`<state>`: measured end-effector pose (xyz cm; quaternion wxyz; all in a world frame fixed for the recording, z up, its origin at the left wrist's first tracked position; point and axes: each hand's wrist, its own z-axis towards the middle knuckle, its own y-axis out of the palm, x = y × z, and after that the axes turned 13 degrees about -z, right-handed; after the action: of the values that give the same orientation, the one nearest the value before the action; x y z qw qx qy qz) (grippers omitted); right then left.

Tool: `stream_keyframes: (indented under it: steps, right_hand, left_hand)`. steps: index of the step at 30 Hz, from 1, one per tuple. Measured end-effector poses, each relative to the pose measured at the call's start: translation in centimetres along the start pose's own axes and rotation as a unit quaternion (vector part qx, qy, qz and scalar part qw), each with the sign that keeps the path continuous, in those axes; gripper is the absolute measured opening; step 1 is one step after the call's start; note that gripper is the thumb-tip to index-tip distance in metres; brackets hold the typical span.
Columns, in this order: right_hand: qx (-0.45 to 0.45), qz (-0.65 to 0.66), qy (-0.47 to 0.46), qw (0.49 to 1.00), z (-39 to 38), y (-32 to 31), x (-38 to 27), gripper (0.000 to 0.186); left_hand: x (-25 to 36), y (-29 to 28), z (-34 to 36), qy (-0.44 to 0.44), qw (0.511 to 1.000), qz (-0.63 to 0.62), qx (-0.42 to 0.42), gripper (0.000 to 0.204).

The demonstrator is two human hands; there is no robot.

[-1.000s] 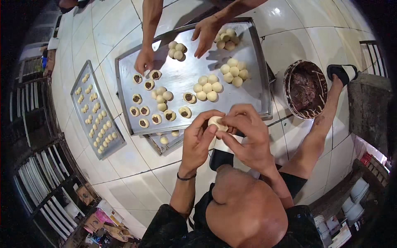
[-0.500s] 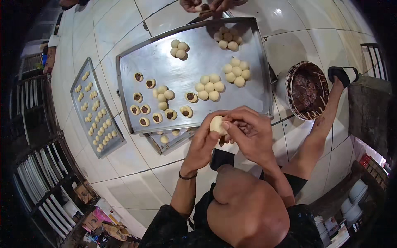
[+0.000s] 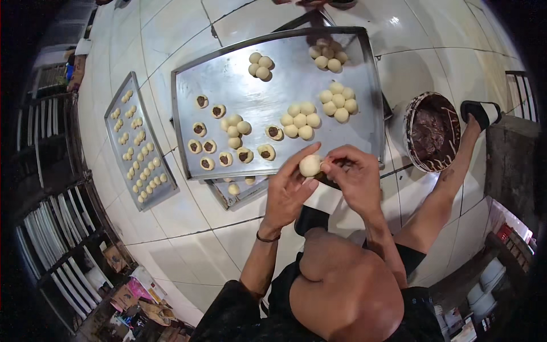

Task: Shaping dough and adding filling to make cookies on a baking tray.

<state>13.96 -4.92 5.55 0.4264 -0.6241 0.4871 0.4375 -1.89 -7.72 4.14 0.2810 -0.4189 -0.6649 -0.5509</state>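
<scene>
A pale round dough ball (image 3: 309,166) is held between my hands above the near edge of a large metal tray (image 3: 179,114). My left hand (image 3: 288,191) cradles it with curved fingers, while my right hand (image 3: 356,179) pinches its right side with thumb and fingertips. On the tray lie several clusters of smooth dough balls (image 3: 299,119) and several flattened dough rounds with dark filling (image 3: 245,154) in their middles. A round container (image 3: 430,131) of dark brown paste, its rim smeared, stands right of the tray.
A narrower tray (image 3: 171,188) of small dough pieces lies at the left. Another tray (image 3: 222,202) sits under the large one. A co-worker's hands (image 3: 310,3) are at the top edge. My outstretched leg (image 3: 439,205) runs along the right over the tiled floor. Racks (image 3: 62,245) stand at the left.
The dough ball has turned in my fingers, showing a smoother, rounder face. The co-worker's hands have withdrawn from over the tray to the top edge. The view has shifted slightly.
</scene>
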Motion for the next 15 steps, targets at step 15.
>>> stream_keyframes:
  steps: [15]
  right_hand:
    - [-0.086, 0.086, 0.163, 0.979, -3.1, -1.9, 3.8, 0.057]
  left_hand:
    - [2.1, -21.9, 4.0, 0.037, 0.944, 0.212, 0.252, 0.039]
